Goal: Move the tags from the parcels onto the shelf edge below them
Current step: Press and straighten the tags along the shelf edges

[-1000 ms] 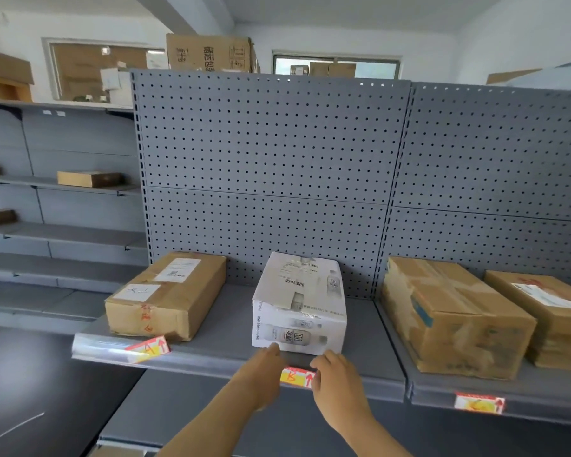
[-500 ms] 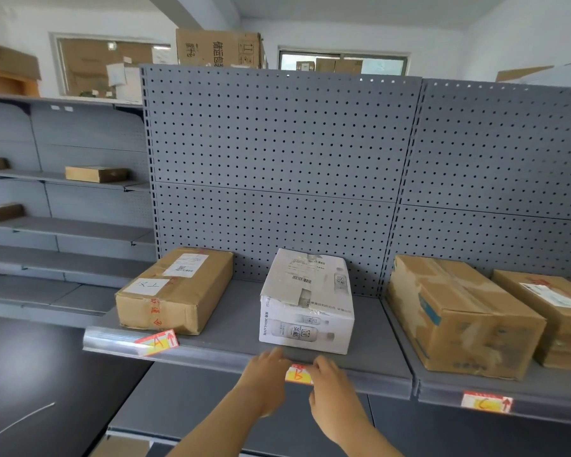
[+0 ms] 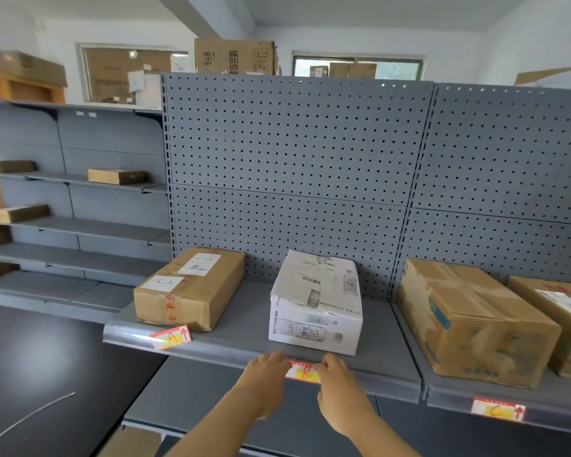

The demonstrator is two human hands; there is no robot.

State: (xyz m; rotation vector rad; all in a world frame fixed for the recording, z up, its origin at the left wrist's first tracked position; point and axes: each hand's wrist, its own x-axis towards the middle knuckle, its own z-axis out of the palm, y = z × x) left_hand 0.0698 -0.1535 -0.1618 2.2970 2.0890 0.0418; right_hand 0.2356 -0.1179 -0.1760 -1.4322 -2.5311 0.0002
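Observation:
A yellow-and-red tag marked B (image 3: 303,374) sits on the grey shelf edge (image 3: 386,379) just below the white parcel (image 3: 317,303). My left hand (image 3: 267,379) presses the tag's left end and my right hand (image 3: 338,387) presses its right end, fingers on the edge strip. A tag marked A (image 3: 172,337) is on the edge below the brown parcel (image 3: 190,286) at the left. A third tag marked C (image 3: 496,411) is on the right shelf's edge below a large brown parcel (image 3: 468,319).
Another brown parcel (image 3: 561,321) stands at the far right. Grey pegboard (image 3: 294,179) backs the shelf. More shelving with small boxes (image 3: 117,176) runs along the left. A lower shelf (image 3: 195,400) lies under my arms, and dark floor spreads at the lower left.
The view has shifted so the shelf sits further right in the frame. Both hands stay on tag B, with fingers closing in over its ends.

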